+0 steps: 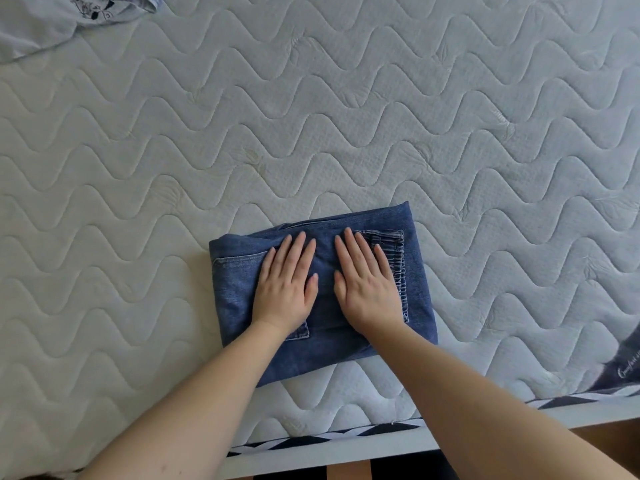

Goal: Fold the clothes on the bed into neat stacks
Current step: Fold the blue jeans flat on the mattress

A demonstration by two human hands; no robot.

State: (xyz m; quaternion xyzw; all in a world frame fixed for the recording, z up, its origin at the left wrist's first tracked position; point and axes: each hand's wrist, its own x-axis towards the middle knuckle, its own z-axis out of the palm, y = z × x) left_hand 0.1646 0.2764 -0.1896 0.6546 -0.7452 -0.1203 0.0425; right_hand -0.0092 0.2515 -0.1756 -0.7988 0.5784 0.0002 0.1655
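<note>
A pair of blue jeans, folded into a compact rectangle, lies near the front edge of the quilted white mattress. A back pocket shows on its left part and a gathered waistband on its right. My left hand lies flat on the left half of the jeans, fingers straight and pointing away from me. Beside it, my right hand presses flat on the right half, its little finger next to the waistband. The two thumbs sit close together, a small gap between them.
A light blue garment with a dark print lies crumpled at the far left corner. A dark cloth with white lettering hangs over the mattress at the right edge. The mattress's front edge runs just below the jeans, floor beyond it.
</note>
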